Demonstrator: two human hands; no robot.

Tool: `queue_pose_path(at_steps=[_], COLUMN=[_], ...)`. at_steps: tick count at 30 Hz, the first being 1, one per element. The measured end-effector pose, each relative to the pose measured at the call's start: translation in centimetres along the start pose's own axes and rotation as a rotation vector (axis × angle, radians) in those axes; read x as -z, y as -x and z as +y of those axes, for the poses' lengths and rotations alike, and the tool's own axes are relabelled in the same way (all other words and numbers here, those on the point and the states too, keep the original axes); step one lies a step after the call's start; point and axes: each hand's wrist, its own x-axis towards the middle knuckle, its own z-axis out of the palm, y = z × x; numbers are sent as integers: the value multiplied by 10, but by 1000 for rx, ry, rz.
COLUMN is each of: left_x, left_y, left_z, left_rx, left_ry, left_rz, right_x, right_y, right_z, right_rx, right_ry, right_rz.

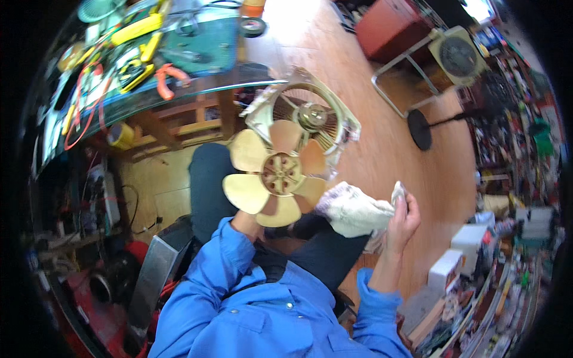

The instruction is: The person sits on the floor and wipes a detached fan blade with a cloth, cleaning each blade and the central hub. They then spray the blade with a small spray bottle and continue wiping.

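Note:
A cream-coloured fan blade wheel with several broad petals and a ribbed round hub is held up over my lap. My left hand grips it from below; its fingers are hidden behind the lower petals. To the right, my right hand pinches a whitish cloth by one corner. The rest of the cloth hangs leftward, close to the wheel's right edge. Just beyond the wheel stands an opened fan housing, pale and square, with a motor in the middle of its round grille.
On the left, a glass-topped bench carries pliers, yellow tools and a roll of black tape. Across the wooden floor stand a box fan on a metal frame and a round black base. Clutter and white boxes line the right side.

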Motion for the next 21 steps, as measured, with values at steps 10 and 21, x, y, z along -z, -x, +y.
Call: queue_pose_path(at_steps=[10, 21], left_x=[-4, -35], left_y=[-21, -6], left_z=[29, 23], left_rx=[-56, -46], left_ry=[-142, -103], left_rz=[90, 24], right_x=[119, 193], right_y=[-68, 11], right_z=[25, 262], right_rx=[268, -173], right_ry=[401, 770], right_rz=[507, 379])
